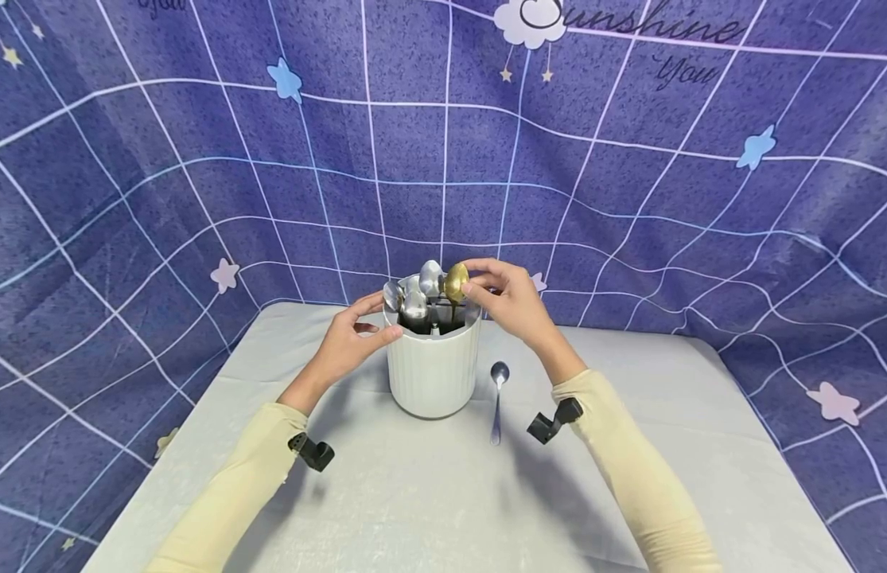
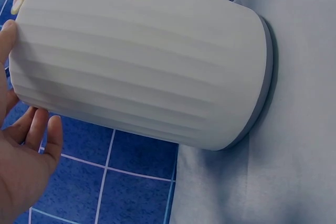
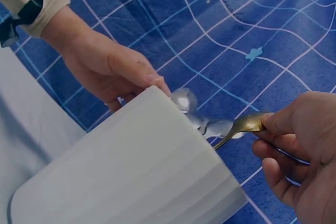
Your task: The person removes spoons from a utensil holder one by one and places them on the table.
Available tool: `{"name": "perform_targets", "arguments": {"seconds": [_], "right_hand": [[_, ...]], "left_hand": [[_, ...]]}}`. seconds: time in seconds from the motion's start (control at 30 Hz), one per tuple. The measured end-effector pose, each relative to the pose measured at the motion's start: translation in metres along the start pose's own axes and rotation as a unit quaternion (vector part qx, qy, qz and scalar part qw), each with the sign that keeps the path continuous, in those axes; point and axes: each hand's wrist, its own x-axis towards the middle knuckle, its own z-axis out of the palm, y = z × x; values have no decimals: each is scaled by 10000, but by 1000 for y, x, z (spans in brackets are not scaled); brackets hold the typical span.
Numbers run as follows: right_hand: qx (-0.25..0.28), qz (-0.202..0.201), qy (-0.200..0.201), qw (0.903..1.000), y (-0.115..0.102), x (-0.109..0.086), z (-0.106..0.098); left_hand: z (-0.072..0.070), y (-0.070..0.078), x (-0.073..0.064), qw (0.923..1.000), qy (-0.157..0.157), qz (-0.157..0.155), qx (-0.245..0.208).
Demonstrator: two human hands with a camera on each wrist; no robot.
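Observation:
A white ribbed utensil holder (image 1: 433, 374) stands upright on the table, with several silver spoons (image 1: 414, 305) in it, bowls up. My left hand (image 1: 348, 338) holds the holder by its left rim, thumb on the near side. In the left wrist view, the fingers of the left hand (image 2: 26, 156) lie along the holder's upper end. Between thumb and fingers, my right hand (image 1: 511, 302) pinches the bowl of a gold spoon (image 1: 456, 282). The gold spoon's handle (image 3: 223, 141) runs down into the holder, its lower part hidden by the wall.
One silver spoon (image 1: 497, 402) lies on the pale tablecloth (image 1: 386, 509), right of the holder, its bowl pointing away from me. Behind the table hangs a blue-purple curtain (image 1: 414, 143) with grid lines and stars. Each wrist carries a small black camera (image 1: 555, 419).

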Motion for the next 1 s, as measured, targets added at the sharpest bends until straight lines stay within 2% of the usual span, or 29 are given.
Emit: {"name": "perform_targets", "arguments": {"seconds": [0.37,0.57,1.0], "right_hand": [[-122,-287,-83,9995,-18,15,-12],[-87,-301,-63,9995,-31,23,-18],[2,-349,287,9990,-65,37,-29]], "left_hand": [[0,3,-1,10000,-29,8,70],[-1,4,-2,10000,-41,26,75],[-1,5,1,9999,-87,-123,73]]}}
